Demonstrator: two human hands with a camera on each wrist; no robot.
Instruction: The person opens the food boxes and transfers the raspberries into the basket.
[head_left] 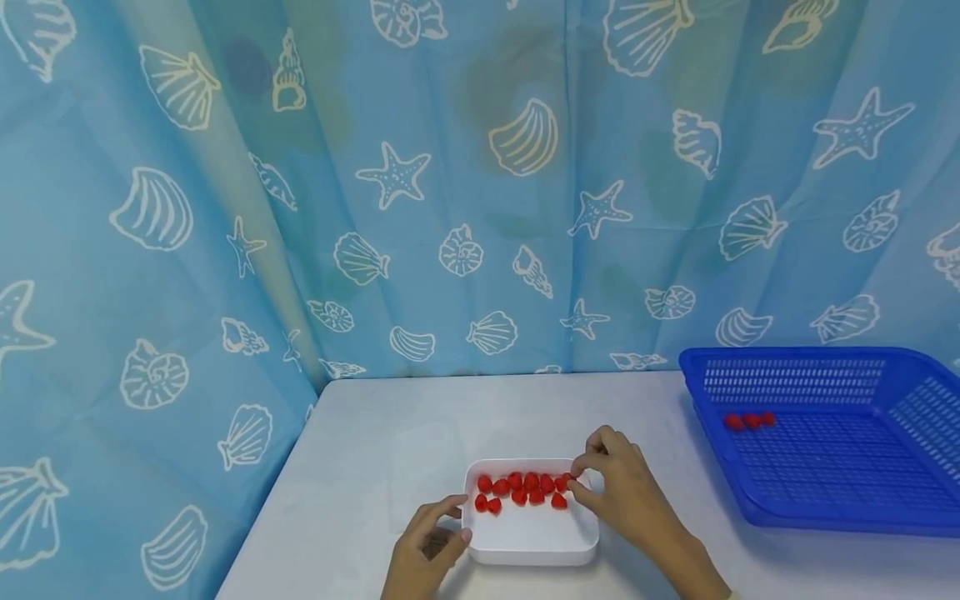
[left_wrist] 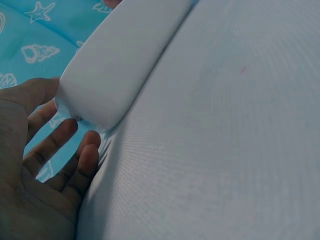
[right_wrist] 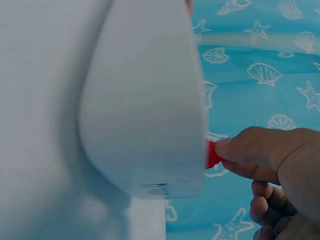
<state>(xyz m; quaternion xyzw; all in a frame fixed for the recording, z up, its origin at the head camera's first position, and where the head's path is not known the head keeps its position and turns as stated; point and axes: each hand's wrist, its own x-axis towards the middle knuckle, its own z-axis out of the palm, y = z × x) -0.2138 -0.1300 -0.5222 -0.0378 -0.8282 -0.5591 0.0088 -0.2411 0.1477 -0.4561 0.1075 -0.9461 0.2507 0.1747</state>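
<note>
A white tray holds several small red raspberries, grouped along its far side in two rough rows. At the tray's far right corner, my right hand pinches one raspberry between thumb and forefinger, right at the rim. Its other fingers curl loosely below in the right wrist view. My left hand is at the tray's left side, thumb and forefinger tips touching the rim. In the left wrist view its remaining fingers spread loosely beside the tray's corner.
To the right stands a blue plastic basket with three red raspberries in its far left corner. A clear, flat sheet or lid lies behind the left hand on the white table. A blue shell-print curtain hangs behind.
</note>
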